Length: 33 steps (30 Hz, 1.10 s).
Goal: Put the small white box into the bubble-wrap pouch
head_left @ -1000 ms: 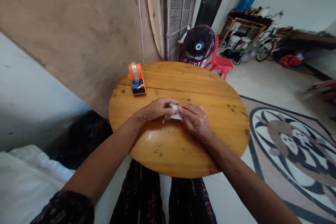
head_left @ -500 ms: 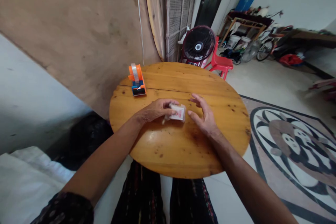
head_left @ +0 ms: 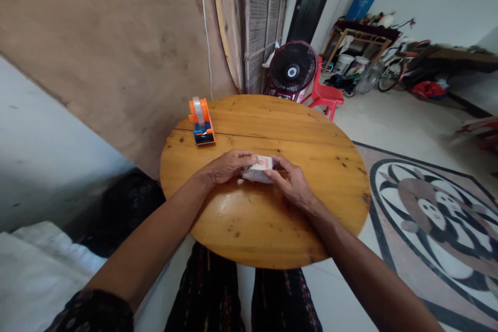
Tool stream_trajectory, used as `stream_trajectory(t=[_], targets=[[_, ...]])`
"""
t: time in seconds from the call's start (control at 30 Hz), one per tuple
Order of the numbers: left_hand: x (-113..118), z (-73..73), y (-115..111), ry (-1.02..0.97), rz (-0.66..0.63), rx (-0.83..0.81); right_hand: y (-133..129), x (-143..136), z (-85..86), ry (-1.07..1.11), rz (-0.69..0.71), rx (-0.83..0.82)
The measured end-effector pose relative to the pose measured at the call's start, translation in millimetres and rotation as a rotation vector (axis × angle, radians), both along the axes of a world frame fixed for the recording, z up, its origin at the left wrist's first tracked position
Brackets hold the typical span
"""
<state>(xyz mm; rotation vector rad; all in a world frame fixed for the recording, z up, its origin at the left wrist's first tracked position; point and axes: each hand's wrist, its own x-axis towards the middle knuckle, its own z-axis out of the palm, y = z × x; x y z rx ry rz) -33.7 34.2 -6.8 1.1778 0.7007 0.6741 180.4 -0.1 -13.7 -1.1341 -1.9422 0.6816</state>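
Between my two hands is a small white box with reddish print [head_left: 263, 164], wrapped in clear plastic, over the middle of the round wooden table [head_left: 268, 238]. My left hand [head_left: 232, 165] grips its left end, thumb on top. On the opposite end, my right hand [head_left: 288, 176] is closed with the thumb at the near edge and the fingers behind. The plastic bunches near the left thumb, and a small pale bit shows below it. What the box contains is hidden.
An orange and blue tape dispenser [head_left: 202, 122] stands at the table's left back edge. Beyond the table are a dark fan [head_left: 292, 70] and a red plastic chair [head_left: 326, 94]. A brown board [head_left: 128, 26] borders the left side.
My right hand has moved left and taken hold of the box's right end. The box is now tilted, showing more of its near side. My left hand keeps its grip.
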Motion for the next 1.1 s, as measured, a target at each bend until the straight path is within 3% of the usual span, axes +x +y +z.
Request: stream_trajectory(t=[0.27,0.53,0.67,0.93,1.1], targets=[[-2.2,-2.0,2.0,-0.055,-0.037,-0.002,-1.2,-3.7,0.2,0.089,0.007,-0.055],[-4.8,5.9,0.1,0.082,0.031,0.219,1.3,-0.8,-1.9,0.023,-0.064,0.143],[-2.3,6.7,-1.5,0.104,0.044,0.251,1.6,0.9,-0.2,-0.029,-0.068,0.189],[-3.0,3.1,1.0,0.146,0.053,0.282,5.9,7.5,-3.8,-0.010,-0.043,0.056],[0.1,-3.8,2.8,0.227,0.083,0.320,9.2,11.3,-10.5,-0.144,-0.052,0.026]])
